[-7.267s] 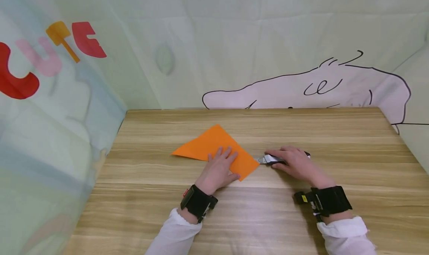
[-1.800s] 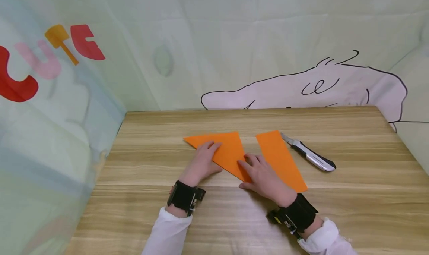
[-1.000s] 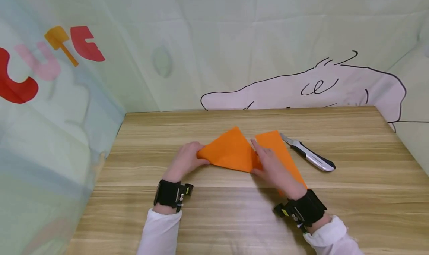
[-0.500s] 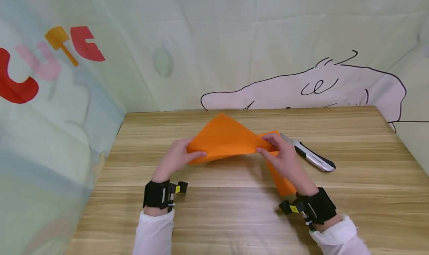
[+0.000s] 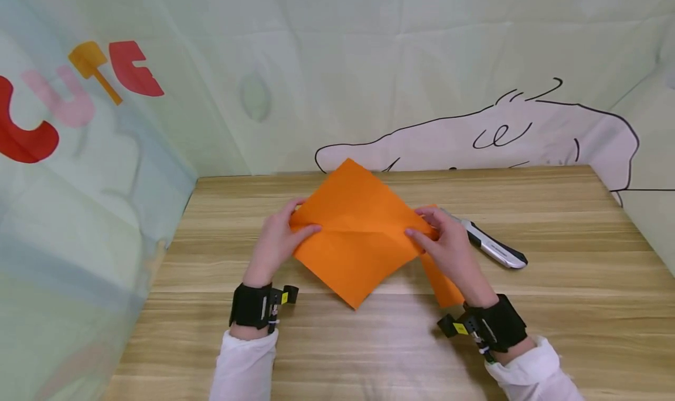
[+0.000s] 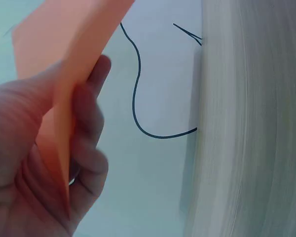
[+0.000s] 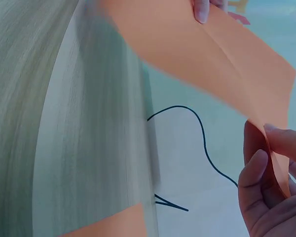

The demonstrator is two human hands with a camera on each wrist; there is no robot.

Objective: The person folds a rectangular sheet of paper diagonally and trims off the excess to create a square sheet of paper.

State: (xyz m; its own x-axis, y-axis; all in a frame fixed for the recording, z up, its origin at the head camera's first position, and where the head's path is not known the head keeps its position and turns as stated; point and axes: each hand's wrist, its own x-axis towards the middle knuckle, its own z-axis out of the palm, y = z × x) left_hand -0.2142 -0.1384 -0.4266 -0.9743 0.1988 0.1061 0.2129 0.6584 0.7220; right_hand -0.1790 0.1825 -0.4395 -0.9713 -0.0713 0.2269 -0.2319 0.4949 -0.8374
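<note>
A square sheet of orange paper (image 5: 361, 254) is held up off the table, one corner pointing away and one toward me. A crease runs across its middle between the side corners. My left hand (image 5: 276, 240) pinches the left corner, thumb on top and fingers behind. At the opposite corner my right hand (image 5: 448, 248) pinches the paper the same way. Both wrist views show the orange sheet (image 6: 69, 54) bent along its crease between thumb and fingers. Under my right hand lies an orange paper strip (image 5: 444, 286), partly hidden by the hand and the sheet.
A utility knife (image 5: 495, 248) with a silver and black handle lies right of my right hand, its blade end partly hidden. The wooden table (image 5: 580, 243) meets a printed cloth backdrop (image 5: 401, 67) at the back and left.
Earlier, the right hand held the knife beside the folded paper; then knife and cut strip lay on the table. Both hands have since lifted the folded triangle, and it has unfolded into a square.
</note>
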